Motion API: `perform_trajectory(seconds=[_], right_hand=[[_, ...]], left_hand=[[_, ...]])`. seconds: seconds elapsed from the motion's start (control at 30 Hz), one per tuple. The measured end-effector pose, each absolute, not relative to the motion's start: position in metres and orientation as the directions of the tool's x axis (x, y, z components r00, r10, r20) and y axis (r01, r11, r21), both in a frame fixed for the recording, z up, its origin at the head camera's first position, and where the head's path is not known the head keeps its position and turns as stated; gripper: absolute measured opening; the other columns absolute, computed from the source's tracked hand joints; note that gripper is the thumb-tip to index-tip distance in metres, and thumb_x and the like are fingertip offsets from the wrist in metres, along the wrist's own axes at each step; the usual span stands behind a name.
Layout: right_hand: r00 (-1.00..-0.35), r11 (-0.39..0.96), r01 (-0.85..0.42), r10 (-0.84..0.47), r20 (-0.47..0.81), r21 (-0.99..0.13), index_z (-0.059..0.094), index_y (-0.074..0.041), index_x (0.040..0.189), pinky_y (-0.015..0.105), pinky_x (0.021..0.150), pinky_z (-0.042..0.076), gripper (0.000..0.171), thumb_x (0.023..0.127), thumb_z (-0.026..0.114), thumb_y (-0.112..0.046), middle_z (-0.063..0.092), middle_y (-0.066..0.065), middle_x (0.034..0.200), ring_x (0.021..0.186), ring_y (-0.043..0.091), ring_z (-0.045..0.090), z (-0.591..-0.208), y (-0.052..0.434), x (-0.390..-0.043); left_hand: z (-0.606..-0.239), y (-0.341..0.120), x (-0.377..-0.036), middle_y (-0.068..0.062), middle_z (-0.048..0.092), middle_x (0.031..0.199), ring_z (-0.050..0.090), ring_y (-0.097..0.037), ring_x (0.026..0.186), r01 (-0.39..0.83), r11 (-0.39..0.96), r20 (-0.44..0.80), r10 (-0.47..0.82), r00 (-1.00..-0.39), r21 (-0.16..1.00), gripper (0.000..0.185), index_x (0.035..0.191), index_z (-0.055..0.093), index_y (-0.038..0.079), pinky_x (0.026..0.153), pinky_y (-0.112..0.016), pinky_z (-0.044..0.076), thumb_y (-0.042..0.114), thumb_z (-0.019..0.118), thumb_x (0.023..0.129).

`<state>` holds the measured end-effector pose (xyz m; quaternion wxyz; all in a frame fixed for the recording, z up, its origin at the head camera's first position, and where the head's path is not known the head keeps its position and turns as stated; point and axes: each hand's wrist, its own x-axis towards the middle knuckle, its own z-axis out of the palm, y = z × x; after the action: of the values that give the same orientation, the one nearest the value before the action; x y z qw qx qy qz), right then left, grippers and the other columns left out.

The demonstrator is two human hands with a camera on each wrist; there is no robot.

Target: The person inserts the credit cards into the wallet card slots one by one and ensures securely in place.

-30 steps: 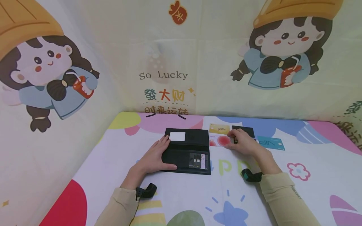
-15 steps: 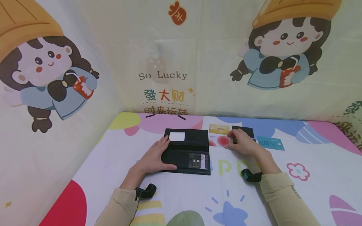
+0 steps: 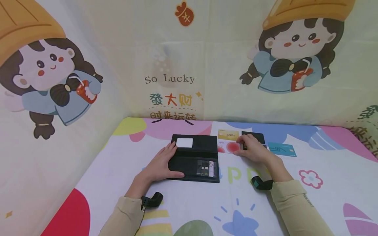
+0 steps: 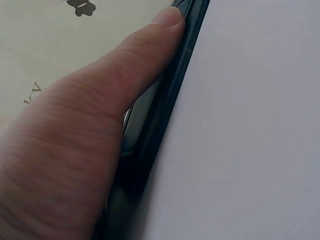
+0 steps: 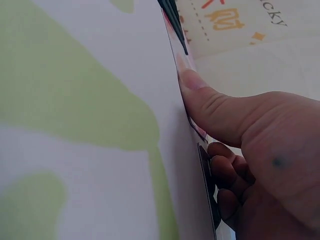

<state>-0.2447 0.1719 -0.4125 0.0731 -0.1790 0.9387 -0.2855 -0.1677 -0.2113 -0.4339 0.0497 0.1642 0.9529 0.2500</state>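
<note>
A black bifold wallet (image 3: 195, 167) lies spread flat on the table in the head view. Its upper panel bears a white rectangle (image 3: 184, 143), and its lower panel has a clear window (image 3: 205, 168). My left hand (image 3: 162, 164) rests on the wallet's left side, fingers extended. Its thumb (image 4: 145, 45) lies along the near edge in the left wrist view. To the right of the wallet lies a white card with red-pink circles (image 3: 226, 147). My right hand (image 3: 254, 148) pinches that card's right end between thumb (image 5: 205, 102) and fingertips; other fingers curl over a dark card below.
A gold card (image 3: 228, 134) lies behind the pink-circled one. Beyond my right hand are a black card (image 3: 256, 137) and a teal VIP card (image 3: 282, 149). A patterned cloth (image 3: 183, 203) covers the table, with a printed backdrop (image 3: 224, 98) behind.
</note>
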Motion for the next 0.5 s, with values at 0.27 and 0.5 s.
perform_trajectory(seconds=[0.27, 0.5], right_hand=[[-0.931, 0.769, -0.285, -0.365, -0.027, -0.572, 0.054, 0.002, 0.124, 0.061, 0.106, 0.041, 0.049, 0.09, 0.078, -0.023, 0.04, 0.028, 0.134, 0.117, 0.043, 0.043, -0.4134, 0.171, -0.2431], [-0.927, 0.745, -0.305, -0.375, 0.006, -0.593, 0.053, 0.003, 0.125, 0.057, 0.102, 0.043, 0.047, 0.091, 0.078, -0.018, 0.041, 0.026, 0.135, 0.11, 0.039, 0.047, -0.4144, 0.1715, -0.2422]], left_hand=[[-0.4332, -0.2114, -0.1664, -0.006, 0.012, 0.168, 0.007, -0.024, 0.154, 0.29, 0.821, -0.011, 0.339, -0.941, 0.492, 0.12, 0.159, 0.027, 0.005, 0.123, -0.048, 0.011, 0.069, 0.078, 0.071], [-0.431, -0.2114, -0.1654, -0.008, 0.013, 0.168, 0.008, -0.025, 0.154, 0.305, 0.82, -0.001, 0.349, -0.937, 0.484, 0.12, 0.159, 0.028, 0.004, 0.123, -0.047, 0.01, 0.068, 0.078, 0.071]])
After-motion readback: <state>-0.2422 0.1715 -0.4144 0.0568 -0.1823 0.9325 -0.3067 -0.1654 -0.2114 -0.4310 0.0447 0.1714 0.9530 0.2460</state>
